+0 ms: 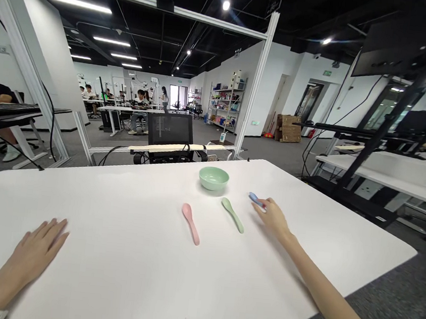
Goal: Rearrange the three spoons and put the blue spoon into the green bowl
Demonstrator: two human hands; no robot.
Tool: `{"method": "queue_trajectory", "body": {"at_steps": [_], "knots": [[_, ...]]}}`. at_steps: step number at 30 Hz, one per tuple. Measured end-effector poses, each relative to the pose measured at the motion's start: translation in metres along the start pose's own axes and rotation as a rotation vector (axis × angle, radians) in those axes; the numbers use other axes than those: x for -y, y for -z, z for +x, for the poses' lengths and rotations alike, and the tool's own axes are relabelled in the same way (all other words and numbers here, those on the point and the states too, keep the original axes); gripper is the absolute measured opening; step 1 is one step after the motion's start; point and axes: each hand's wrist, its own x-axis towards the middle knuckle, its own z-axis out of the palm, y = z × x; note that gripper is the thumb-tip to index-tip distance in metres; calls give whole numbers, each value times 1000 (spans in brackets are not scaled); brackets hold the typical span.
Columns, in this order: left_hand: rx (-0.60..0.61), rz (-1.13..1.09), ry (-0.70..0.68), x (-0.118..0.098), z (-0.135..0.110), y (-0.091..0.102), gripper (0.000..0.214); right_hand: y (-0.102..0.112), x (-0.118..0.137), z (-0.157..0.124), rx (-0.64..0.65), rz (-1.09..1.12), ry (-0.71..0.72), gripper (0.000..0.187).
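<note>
My right hand (274,219) is at a blue spoon (254,198) on the right side of the table, thumb and fingers closed around its handle; the handle's far end is hidden by the hand. My left hand (39,251) lies flat on the table at the left, fingers stretched out, holding nothing. Left of the blue spoon, a light green spoon (233,215) rests on the tabletop. Farther left lies a pink spoon (191,224). Behind the spoons stands a green bowl (213,179), upright.
The white table (117,271) has rounded corners. A metal frame (257,83) rises beyond its far edge, with a black chair (171,130) behind. A monitor stand (371,140) and another desk are to the right. Several people sit at desks in the background.
</note>
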Motion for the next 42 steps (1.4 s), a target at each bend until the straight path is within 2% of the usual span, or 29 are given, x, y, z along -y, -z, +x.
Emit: {"method": "queue_trajectory", "body": {"at_steps": [2, 4, 7, 9, 11, 12, 14, 17, 22, 26, 31, 36, 40, 42], "knots": [[-29, -82, -55, -22, 2, 9, 55, -5, 24, -8, 101, 81, 47, 53], [-7, -195, -100, -57, 3, 22, 55, -11, 48, -16, 192, 132, 77, 54], [99, -405, -85, -128, -1, 41, 59, -19, 80, -27, 222, 209, 126, 48], [236, -550, -14, -180, -7, 47, 59, -24, 102, -36, 201, 305, 178, 47], [427, -705, -24, -227, -15, 46, 61, -27, 125, -46, 209, 371, 231, 47], [478, -728, -52, -248, -18, 43, 63, -29, 136, -50, 213, 367, 247, 46], [517, -732, -96, -282, -26, 35, 60, -32, 153, -58, 201, 275, 250, 42], [512, -693, -167, -314, -34, 25, 54, -35, 165, -66, 214, 116, 225, 33], [496, -580, -217, -338, -39, 18, 42, -36, 161, -74, 347, 128, 256, 27], [502, -484, -169, -348, -37, 12, 38, -33, 166, -79, 388, 196, 262, 26], [523, -427, -122, -353, -34, 1, 40, -36, 168, -77, 405, 127, 222, 15], [549, -536, -111, -350, -31, 1, 47, -41, 167, -76, 305, 342, 196, 19], [526, -731, -132, -351, -30, -3, 66, -40, 183, -88, 292, 580, 307, 11], [511, -798, -123, -350, -27, -8, 71, -37, 192, -93, 309, 637, 368, 13]]}}
